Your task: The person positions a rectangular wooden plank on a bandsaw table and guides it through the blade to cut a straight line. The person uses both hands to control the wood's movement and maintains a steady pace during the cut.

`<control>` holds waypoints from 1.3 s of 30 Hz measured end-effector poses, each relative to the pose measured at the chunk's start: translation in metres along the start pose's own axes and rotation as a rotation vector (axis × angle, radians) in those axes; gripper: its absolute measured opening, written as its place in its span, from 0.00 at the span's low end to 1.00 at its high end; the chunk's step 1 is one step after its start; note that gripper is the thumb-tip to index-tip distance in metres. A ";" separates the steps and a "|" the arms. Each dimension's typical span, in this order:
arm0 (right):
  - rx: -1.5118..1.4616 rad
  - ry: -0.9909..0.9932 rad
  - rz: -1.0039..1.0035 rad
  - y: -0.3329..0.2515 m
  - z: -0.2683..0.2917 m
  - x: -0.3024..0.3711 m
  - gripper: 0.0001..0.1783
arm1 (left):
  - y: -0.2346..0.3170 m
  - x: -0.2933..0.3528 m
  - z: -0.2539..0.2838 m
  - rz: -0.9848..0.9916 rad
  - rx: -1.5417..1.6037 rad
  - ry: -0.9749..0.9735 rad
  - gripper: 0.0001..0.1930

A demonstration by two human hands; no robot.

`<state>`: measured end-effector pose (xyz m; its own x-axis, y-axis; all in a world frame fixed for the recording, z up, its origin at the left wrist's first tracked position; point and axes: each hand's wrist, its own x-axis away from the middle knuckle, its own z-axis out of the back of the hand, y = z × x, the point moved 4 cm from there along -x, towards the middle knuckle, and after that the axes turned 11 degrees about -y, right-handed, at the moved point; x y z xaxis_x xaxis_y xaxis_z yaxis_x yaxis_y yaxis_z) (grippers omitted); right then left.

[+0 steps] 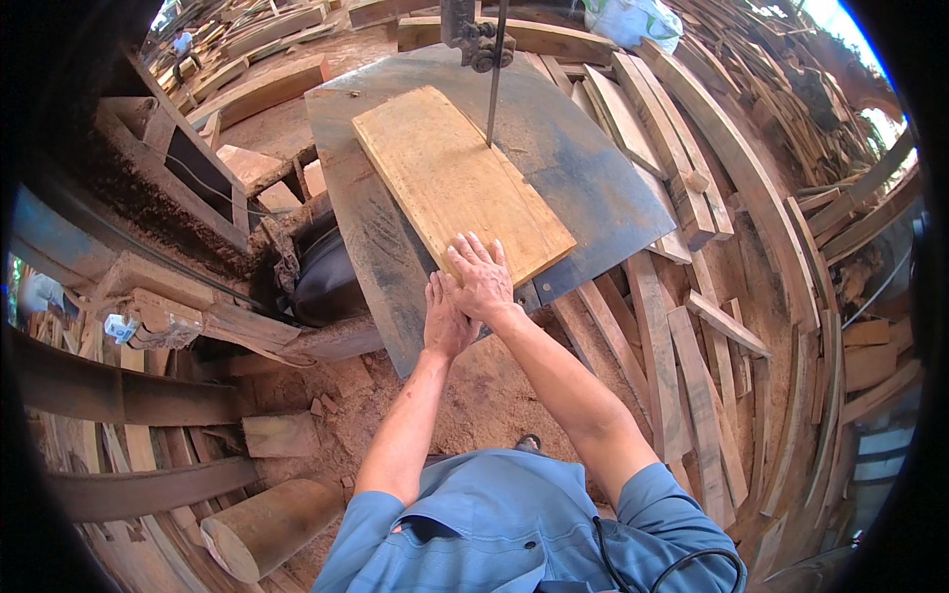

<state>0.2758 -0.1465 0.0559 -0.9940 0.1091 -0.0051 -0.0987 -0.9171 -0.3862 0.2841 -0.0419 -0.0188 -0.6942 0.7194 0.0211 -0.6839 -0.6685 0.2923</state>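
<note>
A thick wooden board (pixel 445 168) lies slantwise on a flat metal saw table (pixel 578 183). The thin upright bandsaw blade (pixel 493 99) comes down from the guide (pixel 479 44) and meets the board's right side near its middle. Both of my hands press against the board's near end. My right hand (pixel 482 282) rests on its near edge with the fingers stretched over the top. Just left of it and partly beneath it, my left hand (pixel 447 318) has its fingers extended against the board's near left corner. Neither hand wraps round the board.
Long timber beams (pixel 672 148) and planks (pixel 702 395) lie along the right. To the left are the machine's dusty frame (pixel 168 148) and a dark round housing (pixel 331 277). A log (pixel 272 529) lies at lower left, and sawdust (pixel 474 395) covers the ground.
</note>
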 end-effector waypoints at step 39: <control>-0.008 0.068 0.019 0.005 -0.005 -0.003 0.32 | -0.002 -0.003 -0.011 0.001 0.028 0.036 0.40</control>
<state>0.2784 -0.1492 0.0499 -0.9902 0.1176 -0.0747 -0.0792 -0.9163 -0.3926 0.2852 -0.0442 -0.0298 -0.7028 0.7112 -0.0132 -0.6770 -0.6631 0.3192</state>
